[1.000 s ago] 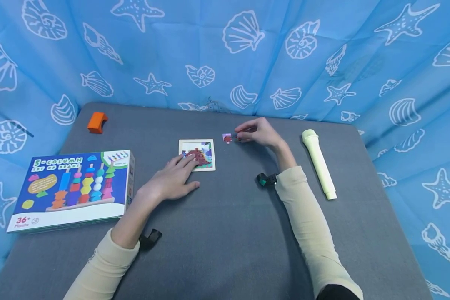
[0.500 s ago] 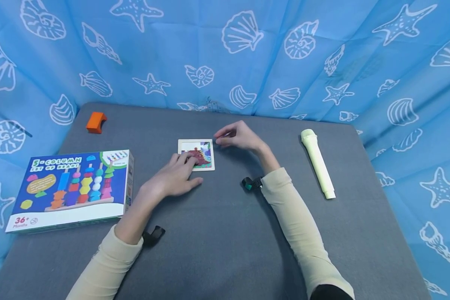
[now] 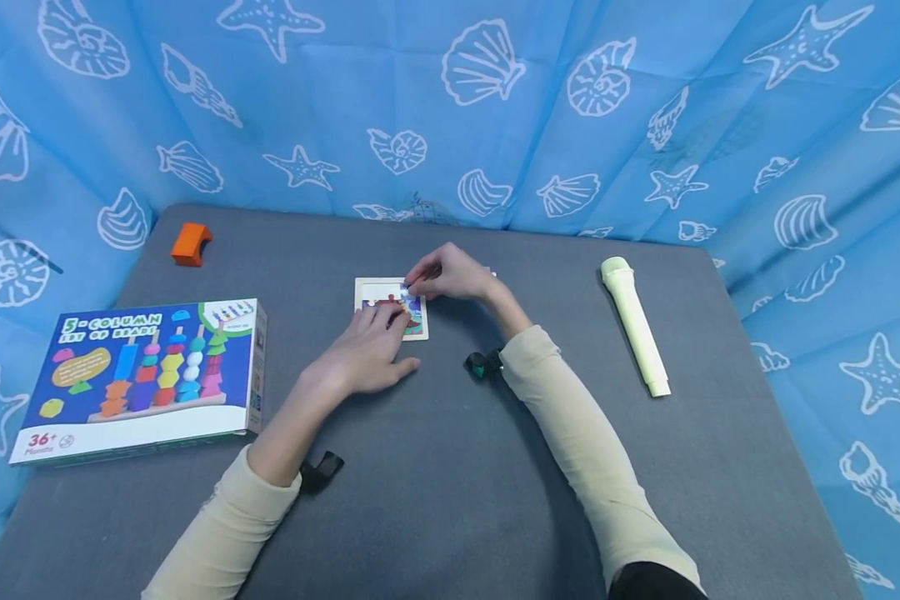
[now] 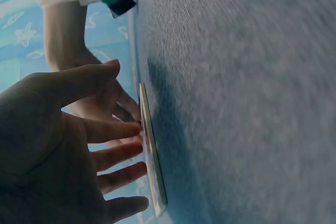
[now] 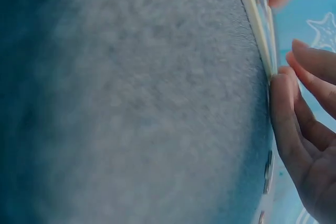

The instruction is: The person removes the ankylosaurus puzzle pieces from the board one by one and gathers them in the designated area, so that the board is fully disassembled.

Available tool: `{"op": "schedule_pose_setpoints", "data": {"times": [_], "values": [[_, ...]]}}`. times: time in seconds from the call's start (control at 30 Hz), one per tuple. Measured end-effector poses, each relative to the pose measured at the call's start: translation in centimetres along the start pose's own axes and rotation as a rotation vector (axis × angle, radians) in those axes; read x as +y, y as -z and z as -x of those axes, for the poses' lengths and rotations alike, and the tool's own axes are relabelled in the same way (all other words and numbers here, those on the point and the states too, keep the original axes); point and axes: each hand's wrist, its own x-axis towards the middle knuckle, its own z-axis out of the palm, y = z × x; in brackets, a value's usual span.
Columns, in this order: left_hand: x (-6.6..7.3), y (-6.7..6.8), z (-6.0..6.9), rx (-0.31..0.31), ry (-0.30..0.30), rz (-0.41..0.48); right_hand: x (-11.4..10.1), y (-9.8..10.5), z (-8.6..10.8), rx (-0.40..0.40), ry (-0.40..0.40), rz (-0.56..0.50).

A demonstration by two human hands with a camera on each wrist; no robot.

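Note:
A small jigsaw puzzle in a pale wooden frame (image 3: 359, 290) lies on the grey table; its picture is partly dark red. The fingertips of my left hand (image 3: 363, 350) rest on the picture, fingers spread and nearly straight, as the left wrist view of the hand (image 4: 47, 145) also shows. Over the frame's upper right corner, my right hand (image 3: 453, 273) pinches a small puzzle piece (image 3: 407, 285), mostly hidden by the fingers. In the right wrist view, the right hand (image 5: 307, 129) is beside the end of the frame (image 5: 254, 22), with loose pieces (image 5: 268, 172) lying behind it.
A bead-set box (image 3: 142, 375) lies at the left, with an orange arch block (image 3: 191, 244) behind it. To the right is a pale yellow toy microphone (image 3: 635, 327). A blue shell-print curtain (image 3: 435, 100) hangs behind the table.
My right hand has moved left from the loose pieces to the puzzle's upper right corner, bringing a piece along. My left hand has shifted slightly right on the puzzle.

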Motion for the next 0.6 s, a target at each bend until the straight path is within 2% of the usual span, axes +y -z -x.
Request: {"op": "schedule_pose_setpoints", "data": {"times": [0.13,0.37,0.6], "values": [[0.2,-0.1,0.0,-0.016,-0.033,-0.009,-0.4,-0.4,-0.6,-0.029,-0.003,0.104],[0.1,0.2,0.1,-0.061,-0.001,0.039,-1.6,-0.8,-0.7,-0.063,-0.025,0.229],[0.0,0.2,0.1,-0.057,-0.002,0.051,-2.0,-1.1,-0.7,-0.058,-0.031,0.326]]}}
